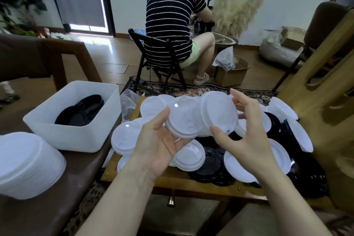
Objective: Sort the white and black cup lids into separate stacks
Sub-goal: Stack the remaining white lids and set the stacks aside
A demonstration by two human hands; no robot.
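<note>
- While the left hand [159,140] cradles a small nested stack of white lids [182,120] in its curled fingers, palm up, the right hand [243,130] pinches one more white lid [218,111] by its rim, tilted on edge and touching the stack's right side
- Head view: the step in hand looks like seating this lid on the held stack, so I would bring it flat and the same way up as the others before pressing, or it may sit crooked and slide off
- Both hands hang above the mixed pile [229,159] of white and black lids on the low wooden table [172,178]; keeping the stack low over it means a dropped lid falls back among the unsorted ones, not onto the floor
- Sorted black lids [80,113] lie in the white bin [72,120] at left, and a tall white stack [28,163] rests on the dark table [47,207] in front of it, well apart from the hands
- Judging by that, the held stack belongs on the tall white one once it grows awkward to grip
- A person in a striped shirt [170,21] sits on a chair beyond, back turned
</note>
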